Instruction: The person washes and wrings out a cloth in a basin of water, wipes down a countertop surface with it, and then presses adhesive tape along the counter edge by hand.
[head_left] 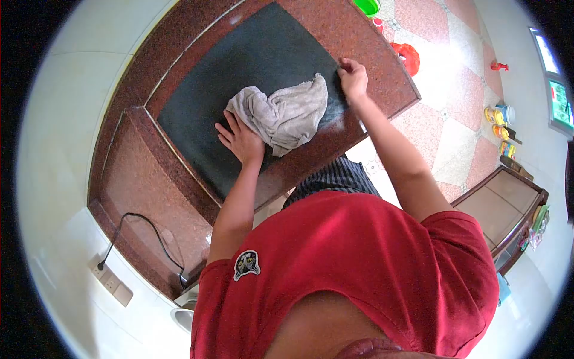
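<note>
A dark mat or board (263,45) lies on the reddish-brown stone counter (365,33). On it rests a crumpled grey cloth (296,113), bunched toward its left side. My left hand (244,140) is flat with fingers spread, against the cloth's left edge, partly on the dark surface. My right hand (353,81) is at the right edge of the dark mat, its fingers curled closed on that edge. Near my right hand, a pale, shiny patch shows on the surface. The fingertips of my right hand are partly hidden.
A black cord (146,218) runs over a lower stone ledge (143,185) to a wall socket (104,275). Beyond the counter, a red plastic item (408,58) and a green basin (368,7) sit on the tiled floor. Several containers (499,122) line the right wall near a tiled-top cabinet (502,200).
</note>
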`<state>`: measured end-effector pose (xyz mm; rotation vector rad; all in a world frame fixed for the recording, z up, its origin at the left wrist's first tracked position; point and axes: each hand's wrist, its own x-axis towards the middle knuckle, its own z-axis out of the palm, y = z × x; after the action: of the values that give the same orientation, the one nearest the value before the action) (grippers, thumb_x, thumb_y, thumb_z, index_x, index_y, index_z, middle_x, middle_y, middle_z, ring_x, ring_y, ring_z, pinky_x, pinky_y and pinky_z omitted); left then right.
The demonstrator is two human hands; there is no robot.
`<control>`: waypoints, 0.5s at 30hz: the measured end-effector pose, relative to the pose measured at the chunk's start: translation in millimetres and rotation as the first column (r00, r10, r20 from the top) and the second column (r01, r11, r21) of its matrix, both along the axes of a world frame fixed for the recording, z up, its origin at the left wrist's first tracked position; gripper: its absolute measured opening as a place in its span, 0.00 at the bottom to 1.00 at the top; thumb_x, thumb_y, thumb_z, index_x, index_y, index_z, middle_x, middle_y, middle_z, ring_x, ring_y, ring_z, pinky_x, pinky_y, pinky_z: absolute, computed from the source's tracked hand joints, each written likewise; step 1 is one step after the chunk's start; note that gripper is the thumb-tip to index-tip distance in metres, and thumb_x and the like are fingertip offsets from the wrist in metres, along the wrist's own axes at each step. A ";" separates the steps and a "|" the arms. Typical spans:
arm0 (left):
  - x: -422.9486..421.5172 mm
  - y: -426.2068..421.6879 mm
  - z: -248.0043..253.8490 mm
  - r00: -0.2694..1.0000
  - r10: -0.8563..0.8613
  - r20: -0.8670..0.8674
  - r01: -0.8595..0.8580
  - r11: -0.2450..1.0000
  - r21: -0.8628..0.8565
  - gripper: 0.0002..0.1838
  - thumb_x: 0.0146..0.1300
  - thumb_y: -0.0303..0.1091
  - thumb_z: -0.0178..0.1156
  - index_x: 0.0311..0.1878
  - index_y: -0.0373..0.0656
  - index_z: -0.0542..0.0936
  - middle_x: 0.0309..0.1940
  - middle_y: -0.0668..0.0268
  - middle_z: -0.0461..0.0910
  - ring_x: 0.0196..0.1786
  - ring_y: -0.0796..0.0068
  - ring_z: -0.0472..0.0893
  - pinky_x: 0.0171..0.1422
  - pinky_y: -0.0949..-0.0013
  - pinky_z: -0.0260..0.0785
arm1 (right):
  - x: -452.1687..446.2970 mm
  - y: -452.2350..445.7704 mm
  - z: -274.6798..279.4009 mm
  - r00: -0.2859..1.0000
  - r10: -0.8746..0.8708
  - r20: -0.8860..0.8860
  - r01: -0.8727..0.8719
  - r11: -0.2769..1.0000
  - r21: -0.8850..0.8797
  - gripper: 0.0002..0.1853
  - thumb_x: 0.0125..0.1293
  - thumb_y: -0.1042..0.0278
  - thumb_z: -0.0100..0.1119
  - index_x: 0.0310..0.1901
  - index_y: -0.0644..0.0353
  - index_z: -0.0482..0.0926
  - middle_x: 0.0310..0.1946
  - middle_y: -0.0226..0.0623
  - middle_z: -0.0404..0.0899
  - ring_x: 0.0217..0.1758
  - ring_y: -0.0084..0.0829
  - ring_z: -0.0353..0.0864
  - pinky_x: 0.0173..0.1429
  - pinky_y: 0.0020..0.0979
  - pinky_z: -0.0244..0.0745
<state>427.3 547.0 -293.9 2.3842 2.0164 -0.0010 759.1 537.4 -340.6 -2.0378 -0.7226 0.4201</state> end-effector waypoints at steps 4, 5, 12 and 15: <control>-1.8 -1.1 -3.3 1.000 -0.021 -0.015 0.021 1.000 0.015 0.39 0.68 0.57 0.46 0.77 0.48 0.53 0.79 0.62 0.45 0.77 0.33 0.43 0.76 0.37 0.39 | -103.2 -19.9 93.8 0.867 0.343 0.363 -0.354 0.934 -0.037 0.24 0.58 0.62 0.59 0.56 0.60 0.74 0.51 0.52 0.77 0.55 0.53 0.74 0.59 0.53 0.70; -1.8 -1.8 -0.4 1.000 -0.015 -0.019 0.015 1.000 0.000 0.39 0.68 0.57 0.46 0.77 0.48 0.53 0.79 0.62 0.45 0.77 0.33 0.43 0.76 0.37 0.39 | -137.8 -34.5 79.1 0.739 0.389 0.549 -0.350 0.919 -0.179 0.30 0.58 0.55 0.61 0.60 0.60 0.72 0.61 0.53 0.71 0.66 0.57 0.66 0.65 0.59 0.63; -0.4 -3.3 0.3 0.999 -0.044 -0.003 0.044 0.998 0.036 0.34 0.72 0.52 0.42 0.76 0.47 0.55 0.79 0.60 0.47 0.76 0.32 0.45 0.75 0.35 0.41 | -122.1 -15.1 70.3 0.584 0.646 0.491 -0.510 0.763 -0.397 0.41 0.60 0.34 0.55 0.70 0.51 0.64 0.74 0.40 0.56 0.77 0.48 0.51 0.75 0.59 0.46; 2.3 -3.5 -0.7 1.000 -0.028 -0.007 0.028 0.998 0.058 0.31 0.73 0.48 0.40 0.76 0.47 0.57 0.78 0.59 0.49 0.76 0.31 0.46 0.75 0.35 0.43 | -74.7 19.7 64.3 0.482 0.666 0.569 -0.520 0.740 -0.426 0.34 0.66 0.35 0.48 0.70 0.40 0.65 0.73 0.30 0.59 0.77 0.43 0.53 0.76 0.58 0.47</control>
<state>429.6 543.4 -294.6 2.4495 2.0129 0.0500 684.3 557.2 -276.3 -2.0582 -1.9907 0.0681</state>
